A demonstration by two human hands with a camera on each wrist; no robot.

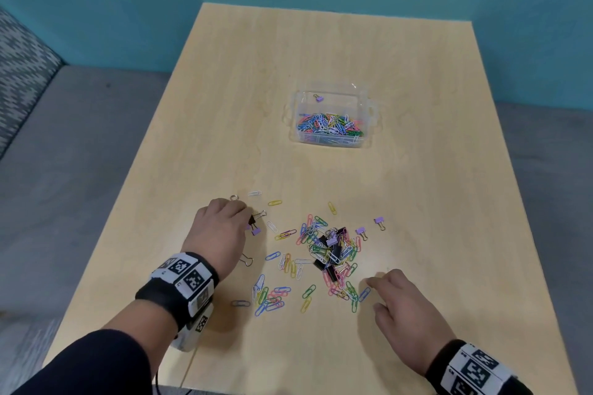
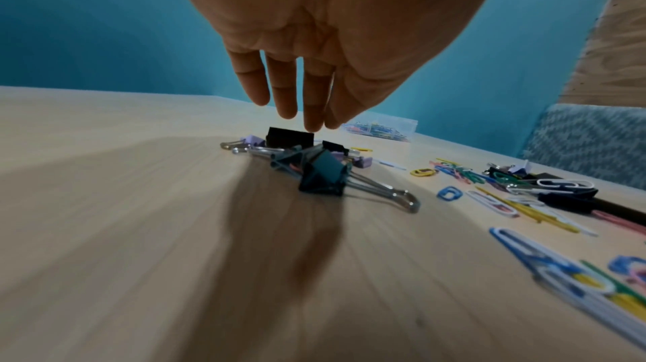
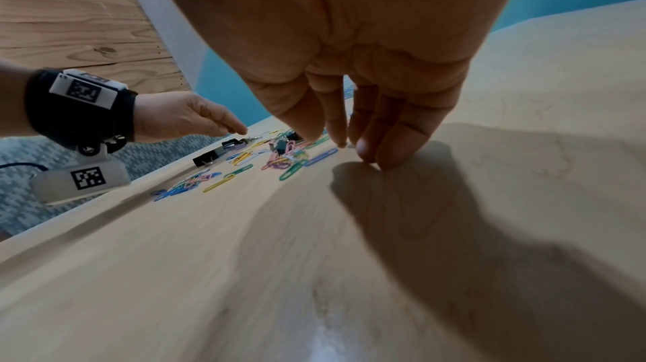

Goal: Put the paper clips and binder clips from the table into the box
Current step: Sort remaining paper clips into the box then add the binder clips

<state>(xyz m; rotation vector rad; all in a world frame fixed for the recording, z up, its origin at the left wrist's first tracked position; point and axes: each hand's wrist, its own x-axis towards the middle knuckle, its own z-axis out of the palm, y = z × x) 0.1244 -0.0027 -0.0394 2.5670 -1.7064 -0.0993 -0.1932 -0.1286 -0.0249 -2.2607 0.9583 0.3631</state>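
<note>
A clear plastic box (image 1: 330, 142) stands mid-table and holds many coloured paper clips and one purple binder clip. Nearer me, loose paper clips and black and purple binder clips lie in a pile (image 1: 330, 250). My left hand (image 1: 224, 224) reaches down over a small cluster of binder clips (image 2: 314, 166) left of the pile. Its straight fingers (image 2: 312, 116) touch the top of a black binder clip (image 2: 288, 137). My right hand (image 1: 398, 301) sits at the pile's right edge, fingertips (image 3: 381, 152) resting on the wood beside a blue paper clip (image 3: 320, 157), holding nothing.
The wooden table (image 1: 353, 42) stretches away to a teal wall. A grey seat (image 1: 80, 138) with a patterned cushion (image 1: 22, 67) runs along the table's left edge. More paper clips (image 1: 269, 297) are scattered near the front.
</note>
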